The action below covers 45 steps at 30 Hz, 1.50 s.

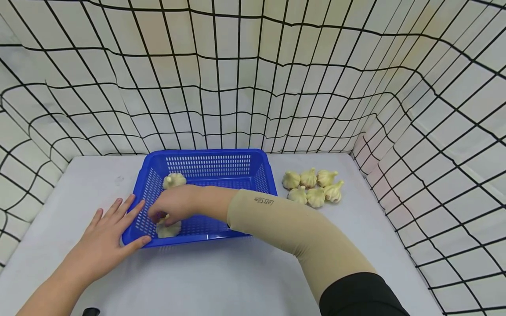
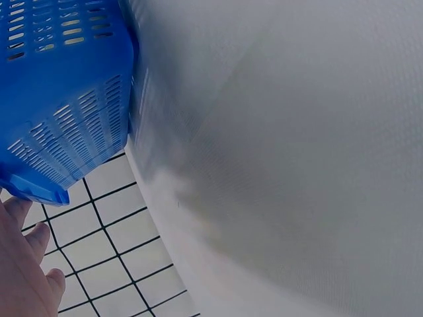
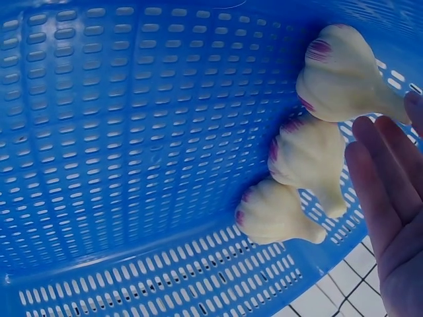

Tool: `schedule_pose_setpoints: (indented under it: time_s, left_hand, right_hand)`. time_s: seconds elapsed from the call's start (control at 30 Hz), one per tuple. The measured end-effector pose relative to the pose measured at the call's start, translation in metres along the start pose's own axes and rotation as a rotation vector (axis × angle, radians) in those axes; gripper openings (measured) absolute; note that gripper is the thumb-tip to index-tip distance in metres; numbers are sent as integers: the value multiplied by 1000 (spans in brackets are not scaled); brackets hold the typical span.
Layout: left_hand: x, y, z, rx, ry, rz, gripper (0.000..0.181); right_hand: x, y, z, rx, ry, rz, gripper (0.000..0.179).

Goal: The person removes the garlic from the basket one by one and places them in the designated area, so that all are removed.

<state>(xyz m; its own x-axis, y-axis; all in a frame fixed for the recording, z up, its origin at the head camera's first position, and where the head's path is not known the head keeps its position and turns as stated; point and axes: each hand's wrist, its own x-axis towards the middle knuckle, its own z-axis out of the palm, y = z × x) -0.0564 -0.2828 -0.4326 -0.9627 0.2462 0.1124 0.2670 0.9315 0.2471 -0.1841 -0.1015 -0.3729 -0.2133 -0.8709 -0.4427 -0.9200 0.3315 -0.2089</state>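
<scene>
A blue plastic basket (image 1: 205,239) with slotted walls stands on the white table. Inside, three white garlic bulbs with purple streaks line up along its left end; the middle one (image 3: 307,155) is covered by my right hand in the head view. That right hand (image 1: 175,204) reaches into the basket, pinching the neck of the nearest garlic bulb (image 3: 344,76) between thumb and fingers. My left hand (image 1: 108,235) lies at the basket's left end with fingers spread straight, fingertips at the rim. The far garlic bulb (image 1: 174,180) sits beyond my right hand.
Several garlic bulbs (image 1: 315,197) lie in two rows on the table (image 1: 237,281) to the right of the basket. Black netting (image 1: 237,87) over white sheeting encloses the back and sides. A small black object (image 1: 91,311) shows at the bottom edge.
</scene>
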Motion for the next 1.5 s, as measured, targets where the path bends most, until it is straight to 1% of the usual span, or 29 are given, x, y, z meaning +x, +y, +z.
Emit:
schedule_pose_setpoints:
  time_s: [0.13,0.47,0.73,0.93,1.1,1.5]
  left_hand:
    - [0,0,0,3,3,5,91]
    - [1,0,1,0,-1,5,91]
    - [1,0,0,6,2,2,91]
    - [1,-1,1,12,0,2,92]
    - [2,-2,2,14,2,5,91]
    - [2,-2,3,17,12,6,91]
  right_hand:
    - [-2,0,0,-36,14,18,22]
    - [-3,9,2,-115,26,39,27]
    - [-8,14,-1,-115,21,48,28]
    - [-17,18,-7,-88,56,77,29]
    - [-31,26,-11,-64,103,67,27]
    - [-63,50,-11,124,226,51,24]
